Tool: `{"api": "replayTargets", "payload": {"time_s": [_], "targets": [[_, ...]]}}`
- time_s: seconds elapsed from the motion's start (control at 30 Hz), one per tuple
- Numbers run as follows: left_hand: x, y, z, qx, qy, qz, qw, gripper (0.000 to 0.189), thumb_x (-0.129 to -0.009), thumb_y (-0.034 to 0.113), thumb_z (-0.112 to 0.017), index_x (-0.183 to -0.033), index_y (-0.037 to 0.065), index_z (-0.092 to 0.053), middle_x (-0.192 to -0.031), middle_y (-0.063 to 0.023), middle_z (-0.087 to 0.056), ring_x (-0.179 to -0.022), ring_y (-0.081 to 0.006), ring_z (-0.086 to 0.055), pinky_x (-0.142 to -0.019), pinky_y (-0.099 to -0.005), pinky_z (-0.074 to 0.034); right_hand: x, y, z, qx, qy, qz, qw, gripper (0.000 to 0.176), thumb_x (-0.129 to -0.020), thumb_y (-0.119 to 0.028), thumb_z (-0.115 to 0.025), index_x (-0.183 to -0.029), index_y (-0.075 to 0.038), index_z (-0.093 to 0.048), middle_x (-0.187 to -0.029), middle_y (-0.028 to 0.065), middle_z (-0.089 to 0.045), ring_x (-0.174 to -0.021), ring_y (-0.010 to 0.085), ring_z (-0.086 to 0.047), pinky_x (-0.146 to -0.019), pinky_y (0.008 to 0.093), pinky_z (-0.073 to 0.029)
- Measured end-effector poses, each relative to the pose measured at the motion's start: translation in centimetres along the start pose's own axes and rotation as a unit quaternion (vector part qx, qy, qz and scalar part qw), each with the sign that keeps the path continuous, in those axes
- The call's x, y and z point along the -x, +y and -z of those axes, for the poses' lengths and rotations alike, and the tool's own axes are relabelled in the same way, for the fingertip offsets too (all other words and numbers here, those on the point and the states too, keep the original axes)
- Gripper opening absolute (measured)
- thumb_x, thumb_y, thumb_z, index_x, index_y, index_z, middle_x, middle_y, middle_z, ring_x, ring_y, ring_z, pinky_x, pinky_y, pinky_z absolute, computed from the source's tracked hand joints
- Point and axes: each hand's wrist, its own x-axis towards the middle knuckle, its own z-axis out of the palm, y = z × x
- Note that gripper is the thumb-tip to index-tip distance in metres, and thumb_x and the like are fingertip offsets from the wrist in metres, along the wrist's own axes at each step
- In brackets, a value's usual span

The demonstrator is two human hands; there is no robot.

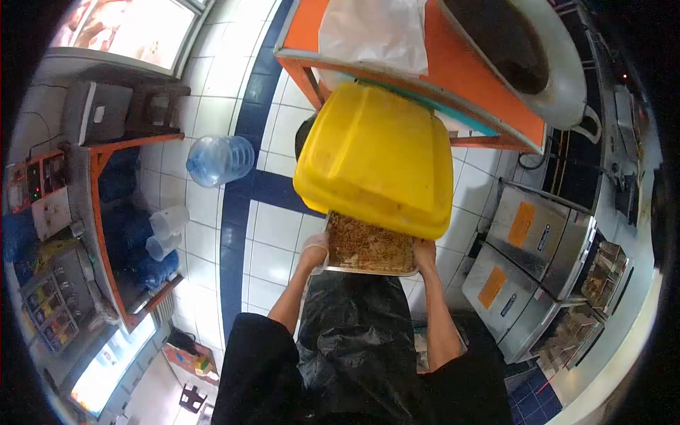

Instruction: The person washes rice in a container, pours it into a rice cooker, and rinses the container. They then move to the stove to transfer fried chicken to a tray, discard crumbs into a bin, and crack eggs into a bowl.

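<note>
A shallow metal tray (375,270) with a brown, crumbly filling is held level in front of my apron. My left hand (314,252) is closed around its left side, in what looks like a thin clear glove. On the opposite side, my right hand (425,253) grips the tray's edge, its upper part close to a yellow plastic tub (375,152). The tub's lower rim overlaps the far part of the tray and hides it.
An orange table (460,78) ahead bears a white plastic bag (373,32) and a large pan (559,99) of dark liquid. A clear water jug (221,161) lies on the tiled floor to the left. Stainless cabinets (531,234) stand at right.
</note>
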Motion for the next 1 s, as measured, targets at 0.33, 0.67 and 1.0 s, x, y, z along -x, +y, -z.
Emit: {"api": "replayTargets", "payload": {"time_s": [0.33, 0.67, 1.0], "targets": [[0.5, 3.3, 4.8, -0.116, 0.050, -0.045, 0.991, 0.030, -0.084, 0.010, -0.044, -0.108, 0.001, -0.060, -0.084, -0.0211, -0.065, -0.076, -0.0371, -0.064, -0.066, -0.0463, -0.051, 2.0, -6.4, 2.8, -0.158, -0.008, 0.006, 0.987, 0.043, -0.094, -0.033, -0.050, -0.120, 0.001, -0.054, -0.117, 0.0209, -0.059, -0.111, 0.0311, -0.054, -0.089, 0.0390, -0.042], [-0.1, 3.9, 4.8, -0.042, 0.004, 0.031, 0.999, 0.020, -0.083, 0.016, -0.048, -0.086, 0.002, -0.062, -0.079, -0.0223, -0.064, -0.075, -0.0384, -0.063, -0.066, -0.0480, -0.049, 0.9, -4.1, 2.8, -0.030, -0.111, -0.202, 0.973, 0.040, -0.093, -0.030, -0.049, -0.116, 0.003, -0.054, -0.116, 0.0207, -0.058, -0.108, 0.0337, -0.054, -0.088, 0.0376, -0.041], [0.2, 4.5, 5.7, -0.109, -0.094, -0.031, 0.989, 0.028, -0.082, 0.011, -0.046, -0.103, -0.001, -0.059, -0.075, -0.0200, -0.064, -0.070, -0.0371, -0.062, -0.063, -0.0481, -0.048, 1.8, 0.7, 0.4, -0.019, -0.057, -0.192, 0.979, 0.055, -0.094, -0.045, -0.045, -0.100, 0.006, -0.062, -0.080, 0.0231, -0.063, -0.079, 0.0337, -0.059, -0.072, 0.0392, -0.043]]}}
